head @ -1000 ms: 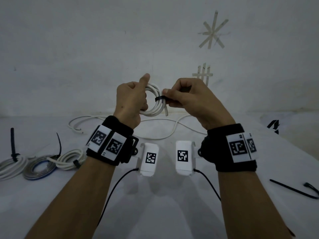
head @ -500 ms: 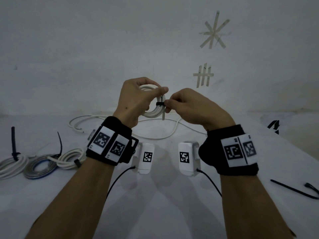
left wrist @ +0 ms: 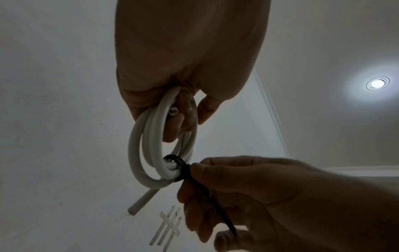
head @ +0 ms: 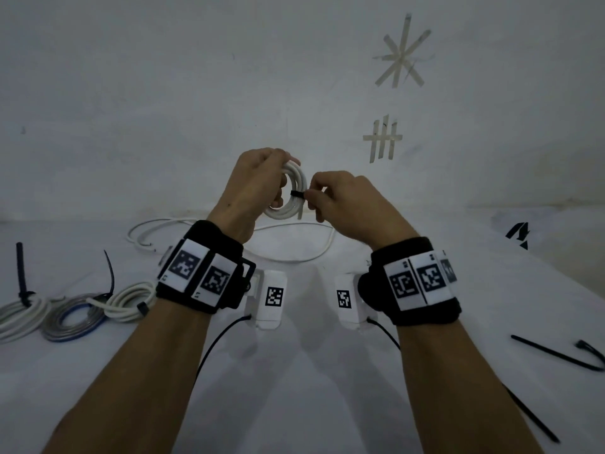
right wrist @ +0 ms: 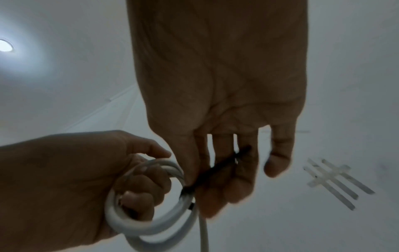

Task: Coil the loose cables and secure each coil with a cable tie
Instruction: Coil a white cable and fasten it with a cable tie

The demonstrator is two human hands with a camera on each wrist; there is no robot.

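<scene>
**Now cinching: tie closed around the white coil**

Nearest, on the bench [head: 294,404] at right, spare black ties [head: 556,353] lie unused. At left sit three finished coils [head: 75,311], each with a tie tail sticking up. Mid-field, both hands are raised above the bench. Left hand [head: 253,188] has fingers curled through and around the white cable coil [head: 293,191], holding it upright; one short cable end hangs below. Right hand [head: 347,204] pinches the black cable tie [left wrist: 183,168] at its head, thumb and forefinger closed, tail running back through the other fingers.

Change versus one second ago: the tie loop was slack and the left thumb stood up; now the loop sits snug against the strands and the left fingers wrap the coil fully. Judgement: tie is threaded and being pulled tight, so this coil is nearly secured.

Farther back, a loose white cable [head: 229,237] lies uncoiled on the bench: at least one more to do. Beyond, tape marks [head: 383,139] on the wall.
</scene>
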